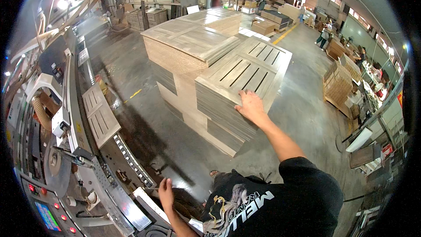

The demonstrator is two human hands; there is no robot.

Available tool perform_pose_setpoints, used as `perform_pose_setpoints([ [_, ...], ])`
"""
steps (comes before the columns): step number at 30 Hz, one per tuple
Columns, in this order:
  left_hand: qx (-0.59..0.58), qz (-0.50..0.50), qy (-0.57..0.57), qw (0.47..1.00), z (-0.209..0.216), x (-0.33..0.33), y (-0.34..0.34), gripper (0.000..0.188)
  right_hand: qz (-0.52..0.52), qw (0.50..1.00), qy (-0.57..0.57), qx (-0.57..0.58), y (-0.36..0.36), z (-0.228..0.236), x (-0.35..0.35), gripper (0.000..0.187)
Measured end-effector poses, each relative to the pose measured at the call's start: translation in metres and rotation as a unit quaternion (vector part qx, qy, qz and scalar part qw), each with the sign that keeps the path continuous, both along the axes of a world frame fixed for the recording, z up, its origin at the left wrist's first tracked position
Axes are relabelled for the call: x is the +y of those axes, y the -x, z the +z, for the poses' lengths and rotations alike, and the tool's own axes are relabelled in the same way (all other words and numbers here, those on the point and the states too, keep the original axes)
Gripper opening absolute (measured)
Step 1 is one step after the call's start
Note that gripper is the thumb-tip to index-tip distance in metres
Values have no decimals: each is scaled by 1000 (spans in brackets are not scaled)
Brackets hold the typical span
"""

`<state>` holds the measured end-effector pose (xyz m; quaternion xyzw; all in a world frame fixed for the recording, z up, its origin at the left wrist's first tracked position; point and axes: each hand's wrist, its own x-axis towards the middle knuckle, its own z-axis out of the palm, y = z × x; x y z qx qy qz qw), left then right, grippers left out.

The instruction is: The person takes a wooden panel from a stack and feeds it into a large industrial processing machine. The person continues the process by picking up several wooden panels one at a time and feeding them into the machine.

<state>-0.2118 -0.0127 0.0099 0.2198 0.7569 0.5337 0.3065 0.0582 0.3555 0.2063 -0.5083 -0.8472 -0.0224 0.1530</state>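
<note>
My right hand (pixel 251 105) lies on the near edge of the top slotted wood panel (pixel 250 68), its fingers spread on the surface. That panel tops a tall stack of similar flat panels (pixel 221 101). My left hand (pixel 166 193) is in the air beside the long machine's roller track (pixel 131 160), fingers stretched out and holding nothing. On the track, farther along, lies another slotted panel (pixel 100 115), apart from both hands.
A second high panel stack (pixel 175 46) adjoins the first at its far left. A control panel with red buttons and a screen (pixel 47 215) is at the lower left. Boxes on a pallet (pixel 340 83) and several people stand to the right and far back.
</note>
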Motion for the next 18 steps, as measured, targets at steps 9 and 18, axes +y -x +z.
perform_pose_setpoints([
  [9, -360, -185, -186, 895, 72, 110, -75, 76, 45, 988, 125, 76, 22, 13, -65, 50],
  [18, -384, -5, -210, 899, 147, 154, -58, 36, 223, 534, 689, 436, -74, 5, -77, 63],
])
